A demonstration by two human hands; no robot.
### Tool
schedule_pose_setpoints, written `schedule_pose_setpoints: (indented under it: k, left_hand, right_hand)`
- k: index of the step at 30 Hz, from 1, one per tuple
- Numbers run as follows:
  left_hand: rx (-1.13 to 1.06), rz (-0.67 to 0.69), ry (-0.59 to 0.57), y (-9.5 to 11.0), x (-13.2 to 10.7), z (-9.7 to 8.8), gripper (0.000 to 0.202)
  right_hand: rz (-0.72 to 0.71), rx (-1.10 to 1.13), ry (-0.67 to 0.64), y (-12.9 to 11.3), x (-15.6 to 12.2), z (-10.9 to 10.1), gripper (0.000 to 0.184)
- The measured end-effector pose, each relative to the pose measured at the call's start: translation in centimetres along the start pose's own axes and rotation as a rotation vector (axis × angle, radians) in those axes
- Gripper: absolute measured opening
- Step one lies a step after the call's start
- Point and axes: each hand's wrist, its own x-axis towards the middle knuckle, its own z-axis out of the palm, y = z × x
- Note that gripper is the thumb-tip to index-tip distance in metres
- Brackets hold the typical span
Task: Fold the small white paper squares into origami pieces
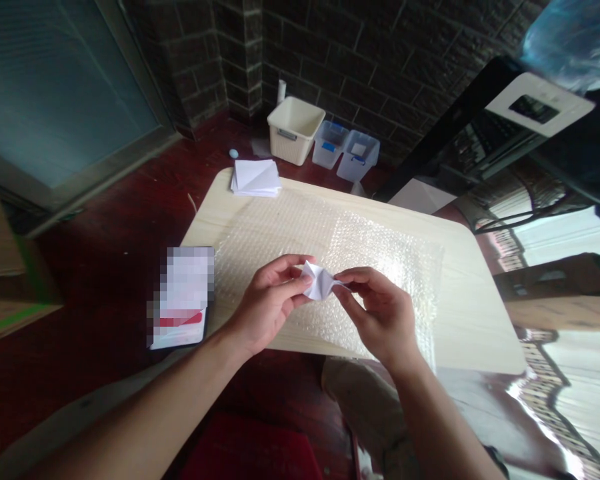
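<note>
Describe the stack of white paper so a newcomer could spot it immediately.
Start at the pale wooden table and follow the bubble wrap to the far left corner. The paper stack lies there flat and untouched, unlike the small folded paper pinched between both hands.

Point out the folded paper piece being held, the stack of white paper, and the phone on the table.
folded paper piece (319,281), head view, on its white centre between both hands.
stack of white paper (255,177), head view, on the top sheet.
phone (183,297), head view, on its screen's middle.

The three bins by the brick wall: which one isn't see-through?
The cream basket on the left: larger and opaque, while the two clear bins beside it have blue latches.
</note>
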Motion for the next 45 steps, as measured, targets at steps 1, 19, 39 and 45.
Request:
schedule_pose_setpoints:
  k: [1,19,39,45]
  left_hand:
    - [-0.020,0.002,-0.003,0.1,0.0,0.1,0.026]
    - [-0.218,-0.176,-0.013,0.0,-0.4,0.4,0.029]
    - [0.325,0.171,0.041,0.0,-0.2,-0.4,0.035]
    - [0.419,0.305,-0.036,-0.1,-0.1,-0.5,0.024]
  right_hand:
    - [0.000,0.007,0.000,0.0,0.0,0.0,0.010]
    - [-0.032,0.114,0.030,-1.1,0.0,0.2,0.008]
    - [-0.093,-0.016,0.062,-0.4,-0.2,0.0,0.013]
    - [-0.100,-0.007,0.085,-0.3,-0.1,0.0,0.014]
